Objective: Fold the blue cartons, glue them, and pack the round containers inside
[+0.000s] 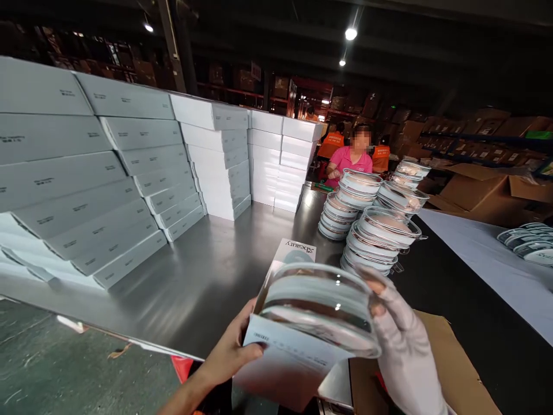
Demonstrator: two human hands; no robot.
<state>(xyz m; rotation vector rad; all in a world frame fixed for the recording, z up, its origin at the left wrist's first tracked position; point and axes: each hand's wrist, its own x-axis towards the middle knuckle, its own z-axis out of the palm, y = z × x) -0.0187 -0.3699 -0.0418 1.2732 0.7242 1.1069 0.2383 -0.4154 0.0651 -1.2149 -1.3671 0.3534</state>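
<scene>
Clear round glass lid (317,305) at lower centre, gripped by gloved right hand (400,340); left hand (231,351) clamps open white cardboard box (285,346); boxing step, needs aligned slide-in.

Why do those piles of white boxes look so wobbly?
The stacks of white boxes on the metal table are uneven: lower ones jut out like steps. The glass lid sits tilted between the left hand and gloved right hand.

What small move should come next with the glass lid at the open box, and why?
Probably slide the glass lid deeper into the white box. The right hand holds the lid at the box's open end, the left hand grips the box, and most of the lid is outside.
</scene>
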